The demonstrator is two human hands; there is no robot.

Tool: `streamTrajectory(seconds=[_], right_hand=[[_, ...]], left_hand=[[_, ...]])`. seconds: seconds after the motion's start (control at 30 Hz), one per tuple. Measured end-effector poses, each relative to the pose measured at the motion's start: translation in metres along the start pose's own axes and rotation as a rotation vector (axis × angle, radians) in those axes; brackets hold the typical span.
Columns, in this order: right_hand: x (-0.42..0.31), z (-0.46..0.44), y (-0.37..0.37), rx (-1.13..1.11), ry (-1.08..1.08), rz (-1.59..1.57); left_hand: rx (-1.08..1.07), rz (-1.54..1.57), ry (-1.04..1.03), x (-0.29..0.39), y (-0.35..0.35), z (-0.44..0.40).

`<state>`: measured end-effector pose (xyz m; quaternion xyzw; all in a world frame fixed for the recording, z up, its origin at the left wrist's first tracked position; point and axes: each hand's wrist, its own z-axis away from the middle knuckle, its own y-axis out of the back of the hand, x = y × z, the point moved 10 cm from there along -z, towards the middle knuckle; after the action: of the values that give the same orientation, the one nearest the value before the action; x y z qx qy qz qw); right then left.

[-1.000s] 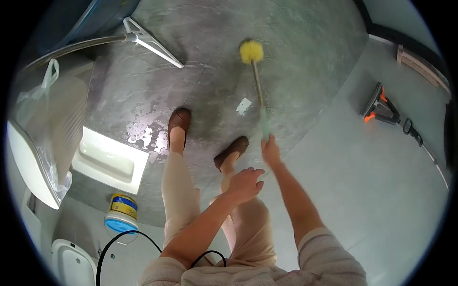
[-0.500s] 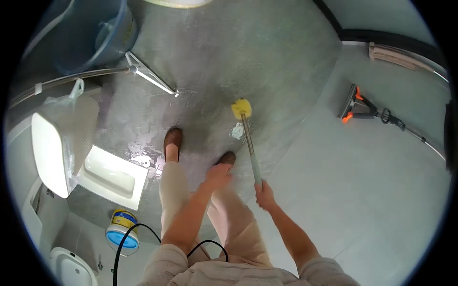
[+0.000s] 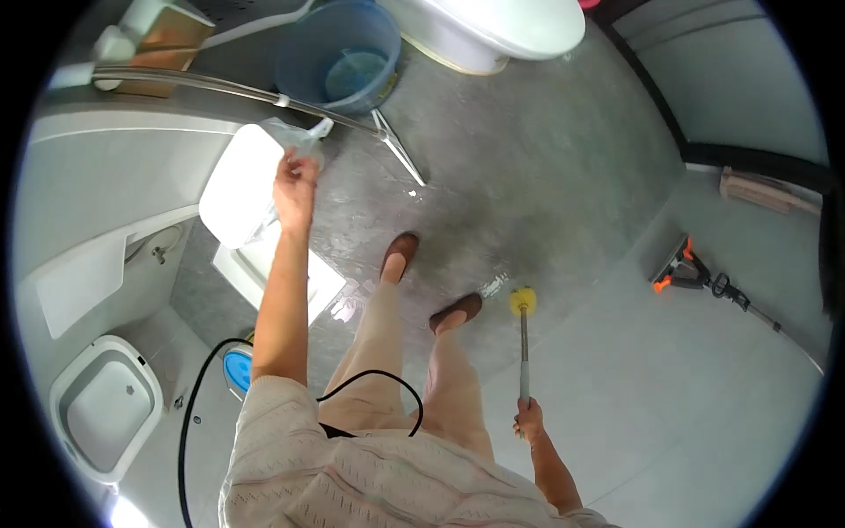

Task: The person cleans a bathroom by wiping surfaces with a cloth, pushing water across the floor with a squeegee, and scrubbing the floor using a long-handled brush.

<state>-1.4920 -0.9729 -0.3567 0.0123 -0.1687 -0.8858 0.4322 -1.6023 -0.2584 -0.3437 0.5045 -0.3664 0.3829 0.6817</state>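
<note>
My right hand is wrapped round the grey handle of a long brush. Its round yellow head rests on the floor, just right of my right shoe. My left hand is stretched out at the upper left, over the edge of a white bin lined with a clear plastic bag. The fingers are bent and blurred beside the bag, so whether they grip it cannot be made out. A wet white smear lies left of the brush head.
A blue bucket stands near a white toilet. A metal pole ends in a white triangular frame. A white basin lies behind my left arm. An orange and black mop lies at right. A black cord loops near my waist.
My left hand has moved from in front of my legs to the bin at the upper left. My right hand has drawn the brush back, closer to my body. The view has shifted, showing the toilet.
</note>
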Motion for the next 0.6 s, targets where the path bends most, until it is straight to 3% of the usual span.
streamTrajectory(seconds=[0.1,0.23,0.33,0.57,0.6], right_hand=[[-0.007,0.011,0.012,0.033,0.004,0.028],[-0.034,0.047,0.018,0.056,0.036,-0.018],[-0.049,0.068,0.019,0.087,0.058,-0.037],[-0.068,0.104,0.027,0.126,0.133,-0.060],[-0.073,0.107,0.027,0.130,0.140,-0.070]], left_hand=[[0.170,0.157,0.009,0.055,0.041,-0.034],[0.247,0.238,0.121,0.068,0.054,-0.075],[0.111,0.339,0.266,0.052,0.045,-0.104],[0.281,0.264,0.418,0.043,0.068,-0.133],[0.235,0.314,0.363,0.048,0.064,-0.141]])
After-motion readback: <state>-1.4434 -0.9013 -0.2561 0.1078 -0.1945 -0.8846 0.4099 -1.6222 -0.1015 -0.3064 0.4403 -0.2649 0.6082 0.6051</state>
